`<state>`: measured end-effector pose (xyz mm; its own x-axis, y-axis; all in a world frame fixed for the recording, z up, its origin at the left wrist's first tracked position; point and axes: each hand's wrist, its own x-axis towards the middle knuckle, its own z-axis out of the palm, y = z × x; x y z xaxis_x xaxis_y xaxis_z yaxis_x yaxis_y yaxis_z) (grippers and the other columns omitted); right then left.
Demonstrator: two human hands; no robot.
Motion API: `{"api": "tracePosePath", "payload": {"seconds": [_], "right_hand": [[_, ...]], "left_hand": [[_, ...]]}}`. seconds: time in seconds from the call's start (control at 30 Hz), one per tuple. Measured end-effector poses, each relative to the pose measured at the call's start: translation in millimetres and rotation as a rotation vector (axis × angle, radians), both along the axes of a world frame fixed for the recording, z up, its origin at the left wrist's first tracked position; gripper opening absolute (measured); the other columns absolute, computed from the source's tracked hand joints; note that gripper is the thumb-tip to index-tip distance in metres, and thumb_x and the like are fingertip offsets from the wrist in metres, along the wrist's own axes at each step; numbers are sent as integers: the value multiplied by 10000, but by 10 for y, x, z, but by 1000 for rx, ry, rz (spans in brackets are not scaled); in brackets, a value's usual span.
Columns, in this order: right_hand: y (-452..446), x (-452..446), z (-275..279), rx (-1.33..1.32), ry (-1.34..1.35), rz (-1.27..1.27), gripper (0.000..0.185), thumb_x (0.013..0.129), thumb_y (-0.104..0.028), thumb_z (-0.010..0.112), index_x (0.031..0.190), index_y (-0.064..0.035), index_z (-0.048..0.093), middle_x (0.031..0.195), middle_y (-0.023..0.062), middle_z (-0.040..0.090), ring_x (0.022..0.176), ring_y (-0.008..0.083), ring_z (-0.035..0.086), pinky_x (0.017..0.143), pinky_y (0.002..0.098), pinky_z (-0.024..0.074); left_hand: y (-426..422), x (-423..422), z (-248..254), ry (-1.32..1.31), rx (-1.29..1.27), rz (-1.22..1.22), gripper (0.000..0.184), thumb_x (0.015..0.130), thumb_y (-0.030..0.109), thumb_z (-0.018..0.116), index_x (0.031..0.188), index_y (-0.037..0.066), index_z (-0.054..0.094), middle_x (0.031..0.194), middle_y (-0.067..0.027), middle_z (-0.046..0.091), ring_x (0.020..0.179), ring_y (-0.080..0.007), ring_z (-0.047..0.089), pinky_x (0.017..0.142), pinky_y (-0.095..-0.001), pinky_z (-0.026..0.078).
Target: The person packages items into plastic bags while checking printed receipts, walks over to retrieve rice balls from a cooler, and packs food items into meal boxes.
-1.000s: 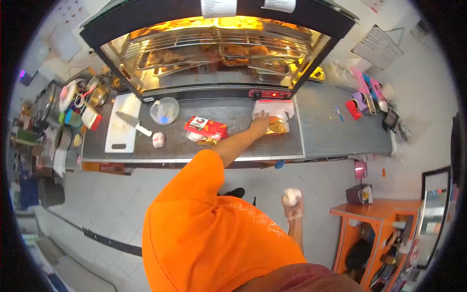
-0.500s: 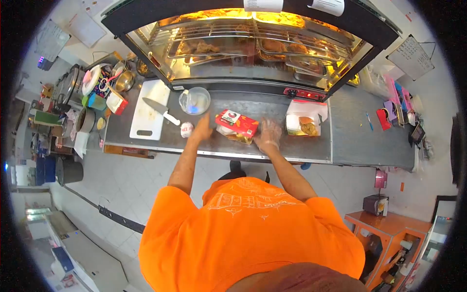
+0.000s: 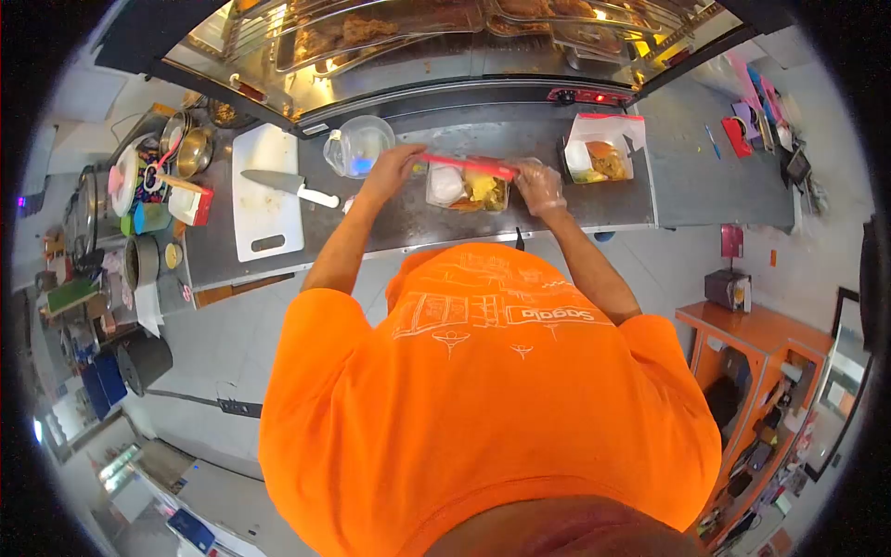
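Note:
A food box [image 3: 469,210] stands on the counter in front of me, with a white wrapped round bundle [image 3: 446,185] and yellowish food [image 3: 484,189] in it. Its red lid [image 3: 469,166] is raised and seen nearly edge-on. My left hand [image 3: 393,174], bare, pinches the lid's left end. At the right end, my right hand [image 3: 541,188] in a clear plastic glove grips the lid's edge; some fingertips are hidden. To the right of that hand sits a second food box [image 3: 581,167], open, with browned food [image 3: 609,161] inside.
A clear plastic jug [image 3: 365,148] is behind my left hand. Further left, a knife [image 3: 290,187] lies across a white cutting board [image 3: 266,215]. A glass warming cabinet [image 3: 408,85] with trays of fried food borders the counter [image 3: 390,227] at the back. Bowls [image 3: 195,151] crowd the left end.
The red lid has gone from lying over the box to raised, exposing the food. My left hand has moved onto the lid's left end. The view has tilted downward.

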<state>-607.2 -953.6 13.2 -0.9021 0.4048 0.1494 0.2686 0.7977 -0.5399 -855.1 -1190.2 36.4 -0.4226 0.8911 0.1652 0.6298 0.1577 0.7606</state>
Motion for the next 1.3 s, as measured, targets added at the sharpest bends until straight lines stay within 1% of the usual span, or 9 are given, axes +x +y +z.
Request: {"api": "tracePosePath", "payload": {"seconds": [0.13, 0.23, 0.37, 0.53, 0.63, 0.97, 1.07, 1.17, 1.3], "right_hand": [[-308, 225, -177, -129, 284, -66, 328, 825, -105, 629, 1152, -123, 654, 1106, 144, 671, 1004, 317, 653, 873, 399, 522], [-368, 95, -246, -464, 221, -272, 334, 859, -115, 629, 1193, -92, 635, 1130, 127, 670, 1034, 269, 644, 902, 346, 497], [-272, 42, -306, -817, 141, -296, 393, 864, -53, 608, 1254, -17, 585, 1171, 85, 651, 1092, 181, 600, 929, 283, 467], [-309, 135, -129, -1618, 280, -345, 495, 837, -198, 660, 1277, 5, 556, 1169, 88, 643, 1013, 204, 620, 875, 278, 479], [-361, 46, -8, -1618, 244, -630, 452, 832, -197, 662, 1227, 12, 590, 1160, 98, 645, 981, 205, 623, 856, 274, 482], [-286, 122, -729, -1135, 108, -507, 391, 834, -146, 694, 1172, 32, 609, 1030, 107, 684, 872, 184, 659, 769, 297, 526], [-321, 192, -960, -949, 109, -486, 426, 818, -207, 721, 1174, 5, 624, 1035, 113, 700, 936, 213, 664, 836, 313, 510], [-411, 145, -682, -650, 130, -388, 503, 782, -242, 755, 1220, -50, 601, 1157, 143, 655, 1055, 260, 628, 914, 359, 493], [-599, 215, 251, -73, -82, 79, 638, 703, -304, 799, 1271, -133, 563, 1335, 180, 524, 1259, 378, 471, 1043, 459, 417]], "left_hand": [[-328, 256, -281, 126, 97, -27, 277, 935, 169, 567, 1154, 11, 629, 1118, -219, 654, 1094, -371, 603, 939, -392, 465], [-261, 417, -393, -283, -29, 253, 366, 935, 264, 548, 1188, 10, 620, 1188, -220, 636, 1157, -357, 582, 994, -393, 436], [-184, 200, -1121, -320, -45, 259, 549, 931, 456, 499, 1148, -25, 649, 1072, -219, 683, 1019, -325, 647, 900, -377, 476], [-83, 305, -727, -758, -301, 400, 607, 899, 522, 555, 1018, -57, 694, 903, -155, 688, 837, -199, 620, 764, -361, 491], [-78, 453, -439, -854, -235, 423, 598, 898, 526, 569, 1044, -39, 698, 954, -115, 689, 845, -178, 617, 740, -322, 492], [-220, 588, -829, -1016, -50, 338, 464, 930, 382, 603, 1237, 35, 628, 1187, -115, 637, 1012, -186, 611, 809, -325, 505], [-268, 469, -1544, -816, -172, 304, 584, 862, 372, 683, 1329, 48, 549, 1297, -153, 557, 1141, -278, 565, 879, -409, 485], [-145, 720, -372, 140, -5, 317, 765, 761, 409, 750, 1402, 101, 468, 1406, -171, 435, 1286, -367, 437, 975, -544, 420], [167, 845, 116, 499, -315, -289, 875, 700, 471, 763, 1446, 196, 398, 1492, -149, 337, 1357, -427, 320, 1027, -677, 302]]}}
